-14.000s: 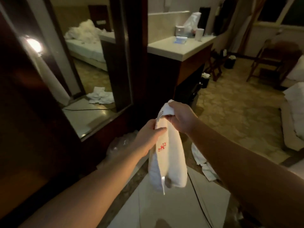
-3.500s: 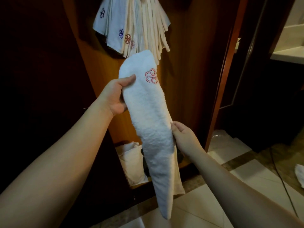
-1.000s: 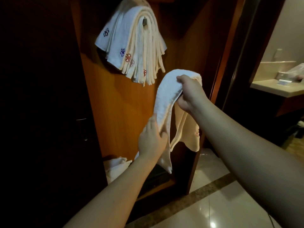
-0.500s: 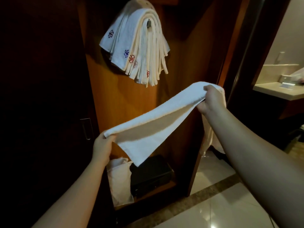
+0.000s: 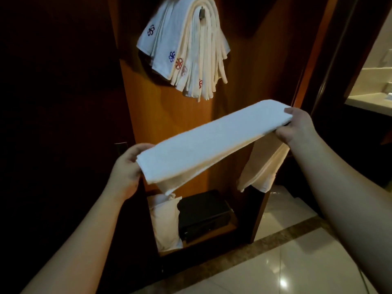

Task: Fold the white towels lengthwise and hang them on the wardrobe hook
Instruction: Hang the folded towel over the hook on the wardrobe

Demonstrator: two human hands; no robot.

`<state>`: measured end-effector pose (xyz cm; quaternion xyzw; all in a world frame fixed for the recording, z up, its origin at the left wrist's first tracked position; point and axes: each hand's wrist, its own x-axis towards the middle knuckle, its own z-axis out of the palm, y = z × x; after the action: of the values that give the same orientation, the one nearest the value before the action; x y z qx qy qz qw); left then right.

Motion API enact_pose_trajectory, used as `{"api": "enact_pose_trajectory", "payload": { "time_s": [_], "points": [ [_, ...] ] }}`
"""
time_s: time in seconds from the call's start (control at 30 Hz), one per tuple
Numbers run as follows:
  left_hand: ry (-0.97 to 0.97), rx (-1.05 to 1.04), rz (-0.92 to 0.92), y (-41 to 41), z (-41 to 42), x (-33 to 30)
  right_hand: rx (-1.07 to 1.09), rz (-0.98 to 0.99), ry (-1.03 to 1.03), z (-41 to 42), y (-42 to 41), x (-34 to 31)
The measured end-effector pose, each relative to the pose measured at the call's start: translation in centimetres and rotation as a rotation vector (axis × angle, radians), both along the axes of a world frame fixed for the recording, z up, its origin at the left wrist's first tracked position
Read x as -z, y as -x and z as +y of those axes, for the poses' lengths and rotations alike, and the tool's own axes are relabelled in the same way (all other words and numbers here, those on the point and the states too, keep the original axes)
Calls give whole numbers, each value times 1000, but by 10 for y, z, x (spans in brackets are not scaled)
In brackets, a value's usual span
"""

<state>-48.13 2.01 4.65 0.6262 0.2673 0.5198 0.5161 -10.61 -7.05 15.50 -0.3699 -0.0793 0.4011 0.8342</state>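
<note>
- Since half a second ago the folded white terry towel (image 5: pixel 212 141) has been raised and levelled out: its left end, which was held low by the wardrobe's lower shelf, now sits higher, and the band reads flatter across the view.
- The left hand (image 5: pixel 127 168) grips the towel's lower left end, fingers curled under the fold and the thumb side against its edge.
- The right hand (image 5: pixel 297 126) pinches the upper right end, thumb on top of the cloth and fingers beneath it.
- The towel is stretched between the two hands in front of the orange-brown wooden wardrobe panel (image 5: pixel 169 115), sloping up from left to right; a loose tail of it hangs down below the right hand.
- Above the towel, a thick bundle of white folded towels with small blue and red embroidered emblems (image 5: pixel 186 52) hangs over the small metal wardrobe hook (image 5: pixel 202 13); the held towel is well below that bundle and does not touch it.
- On the wardrobe's bottom shelf a black box-shaped safe (image 5: pixel 203 213) sits beside a white cloth bag (image 5: pixel 165 223), which leans at its left.
- Glossy pale floor tiles with a dark border strip (image 5: pixel 297 262) lie to the lower right.
</note>
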Motion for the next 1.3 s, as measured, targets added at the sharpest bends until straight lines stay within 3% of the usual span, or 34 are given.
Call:
{"api": "enact_pose_trajectory", "payload": {
  "time_s": [0.23,0.37,0.5,0.57,1.07,1.3],
  "points": [
    [86,199,-318,-5,-11,-24,0,63,-24,1,1,17],
    [92,32,-256,-13,-14,-22,22,117,-34,-2,-3,20],
    [-87,-53,-34,-6,-12,-20,15,96,-34,-5,-5,16],
    [-102,-52,-20,-3,-11,-20,7,85,-51,-8,-6,15],
    [462,257,-457,-1,-16,18,-155,-27,-237,-9,2,6],
    [629,196,-350,-25,-14,54,-149,40,-261,-4,14,-8]
  ]
}}
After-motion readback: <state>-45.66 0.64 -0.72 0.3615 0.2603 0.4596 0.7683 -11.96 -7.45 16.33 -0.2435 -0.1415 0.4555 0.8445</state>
